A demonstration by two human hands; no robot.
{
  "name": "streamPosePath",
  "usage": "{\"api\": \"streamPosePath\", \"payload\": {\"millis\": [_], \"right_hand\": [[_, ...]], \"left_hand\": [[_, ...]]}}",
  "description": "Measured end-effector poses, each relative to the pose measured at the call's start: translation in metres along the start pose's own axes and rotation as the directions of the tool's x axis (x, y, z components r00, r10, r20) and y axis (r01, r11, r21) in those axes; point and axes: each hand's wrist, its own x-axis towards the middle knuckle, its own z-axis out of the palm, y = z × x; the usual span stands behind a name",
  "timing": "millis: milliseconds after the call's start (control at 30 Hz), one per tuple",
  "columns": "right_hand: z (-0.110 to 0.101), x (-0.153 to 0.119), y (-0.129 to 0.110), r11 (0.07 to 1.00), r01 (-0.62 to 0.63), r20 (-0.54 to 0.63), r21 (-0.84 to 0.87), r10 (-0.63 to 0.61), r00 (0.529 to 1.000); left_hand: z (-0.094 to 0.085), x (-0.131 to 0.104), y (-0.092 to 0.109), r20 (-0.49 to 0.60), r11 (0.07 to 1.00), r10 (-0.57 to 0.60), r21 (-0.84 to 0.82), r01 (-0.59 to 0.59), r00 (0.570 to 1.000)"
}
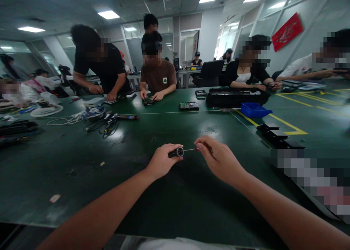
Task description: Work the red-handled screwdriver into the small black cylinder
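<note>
Near the middle of the view, my left hand is closed round a short black cylinder whose round, silver-rimmed end faces me. My right hand pinches the red handle of a thin screwdriver. Its metal shaft points left, and the tip reaches the rim of the cylinder; whether it is inside cannot be made out. Both hands are held above the green table.
Cables lie to the left, a circuit board ahead. A blue bin, a long black housing and black parts are on the right. Several people work across the table.
</note>
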Motion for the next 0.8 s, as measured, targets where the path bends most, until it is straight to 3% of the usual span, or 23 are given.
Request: {"api": "streamPosePath", "payload": {"millis": [167,367,467,633,733,800], "right_hand": [[-0.002,-0.001,0.0,0.998,0.052,0.002,0.019,-0.052,0.999],[-0.002,0.0,0.0,0.996,-0.069,-0.056,0.056,0.072,0.996],[0.001,-0.001,0.001,0.996,-0.056,-0.076,0.073,0.061,0.995],[0.004,0.001,0.004,0.963,-0.119,-0.087,0.24,0.144,0.986],[0.01,0.007,0.011,0.852,-0.249,-0.039,0.461,0.3,0.953],[0.014,0.011,0.019,0.627,-0.334,-0.011,0.704,0.48,0.877]], "left_hand": [[-0.002,0.001,-0.001,-0.033,1.0,-0.009,-0.005,0.009,0.999],[-0.002,-0.001,0.009,0.024,1.0,0.009,0.03,-0.01,1.0],[-0.003,-0.001,0.009,0.021,0.999,-0.007,0.047,0.006,1.0],[-0.003,0.0,0.004,-0.017,0.996,-0.046,0.075,0.048,0.999],[-0.004,0.0,0.006,0.004,0.99,-0.009,0.142,0.008,1.0],[-0.005,0.0,0.009,0.024,0.977,0.046,0.209,-0.05,0.999]]}}
